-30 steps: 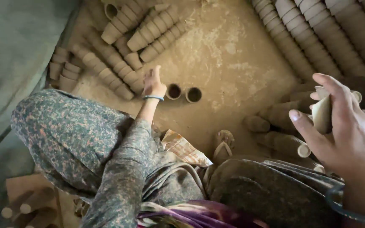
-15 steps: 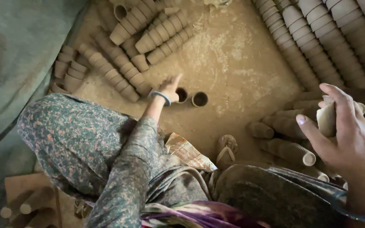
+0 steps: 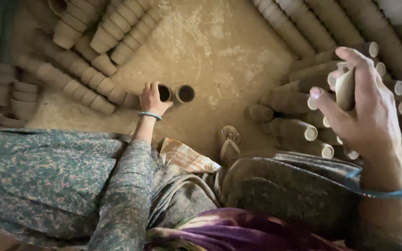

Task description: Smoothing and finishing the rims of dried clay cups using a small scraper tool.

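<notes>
Both hands are seen from above. Only the back of the left hand is shown, stretched far down to the dirt floor at about eleven o'clock from the body; its fingers are curled over the rim of an upright clay cup, whose dark mouth is half covered by them. A second upright cup stands just beside it at three o'clock, touching or nearly so; which cannot be told. A thin blue bangle is worn at that wrist, and the arm is hidden under a patterned grey-green sleeve.

At two o'clock, raised close to the camera, the right hand is closed around a pale clay cup, thumb on one side and fingers wrapped over the other, so most of that cup is concealed. A blue bracelet circles this wrist, and the forearm is cut off by the lower edge.

Behind the hand, stacked cup rows lying on their sides are partly blocked. More nested rows lie at ten o'clock, cropped at the top edge. A sandalled foot is only partly visible beneath the knee.
</notes>
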